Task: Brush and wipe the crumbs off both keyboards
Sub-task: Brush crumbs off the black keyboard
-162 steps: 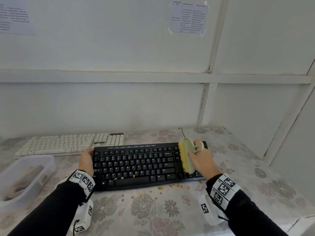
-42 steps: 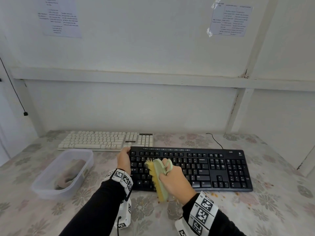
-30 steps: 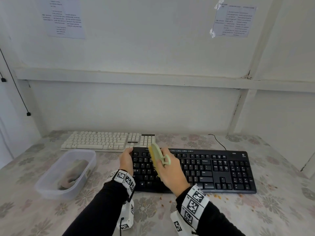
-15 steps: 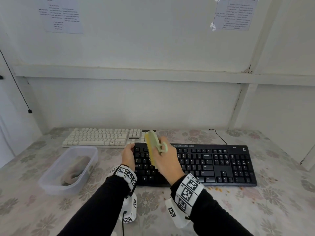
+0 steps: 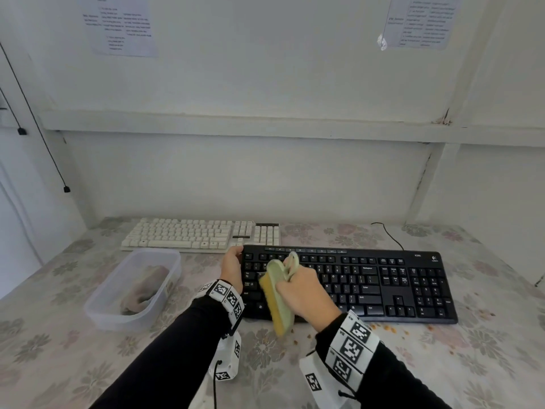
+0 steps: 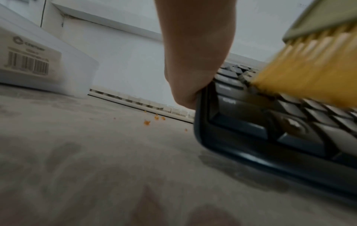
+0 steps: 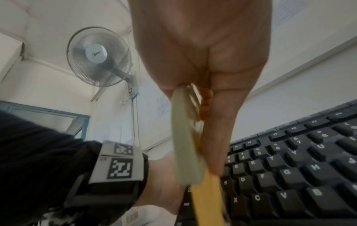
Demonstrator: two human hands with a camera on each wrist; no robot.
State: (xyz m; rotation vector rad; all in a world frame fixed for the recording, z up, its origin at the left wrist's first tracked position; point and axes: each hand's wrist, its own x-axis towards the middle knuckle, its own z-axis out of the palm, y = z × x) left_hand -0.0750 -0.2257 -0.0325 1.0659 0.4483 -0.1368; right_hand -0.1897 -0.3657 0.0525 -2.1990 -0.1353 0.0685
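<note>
Brushing tool: pale green plastic hand brush with yellow bristles [image 5: 277, 296], tilted, bristles on the left-hand keys of the black keyboard; its near end overhangs the keyboard's front edge.
Right hand [image 5: 303, 293]: fingers curled and clamped round the brush back and its loop handle; in the right wrist view the brush [image 7: 185, 146] sits against the palm.
Black keyboard: flat black plastic full-size keyboard [image 5: 383, 284], near the middle of the desk, long side parallel to the desk's front edge.
Left hand [image 5: 233, 268]: gripping the keyboard's far left corner, fingers bent over its edge; the left wrist view shows the hand [image 6: 193, 64] against the keyboard's [image 6: 270, 137] left side.
Crumbs: small orange crumbs [image 5: 392, 328] on the desk just in front of the black keyboard's right half; a few more [image 6: 152, 120] lie beside its left end.
White keyboard: cream plastic keyboard [image 5: 191, 236], behind and left of the black one, near the desk's back edge.
Container: translucent rectangular plastic tub [image 5: 118, 311] toward the desk's left edge, holding a crumpled beige cloth [image 5: 144, 287].
Desk: surface covered in floral-patterned cloth [image 5: 486, 364].
</note>
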